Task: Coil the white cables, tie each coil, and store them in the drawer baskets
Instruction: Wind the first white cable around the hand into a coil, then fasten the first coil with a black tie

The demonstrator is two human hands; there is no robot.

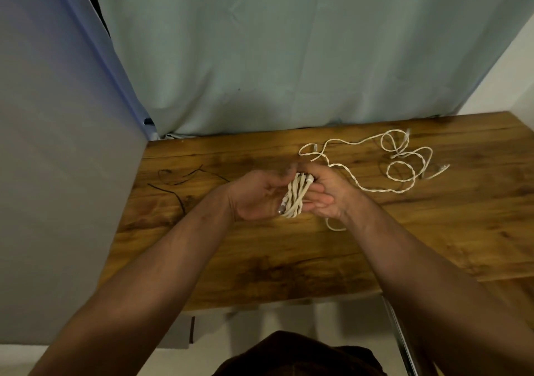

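Single wide head view, looking forward and steeply down, close above left grip [255,197] and right grip [332,193]; tabletop [260,263] beneath, curtain [289,57] beyond.

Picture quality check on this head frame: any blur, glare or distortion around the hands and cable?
Head view: dim warm light, no glare; left hand, right hand and coil slightly soft but readable; wide lens bends the table edge; dark strands at left barely show.
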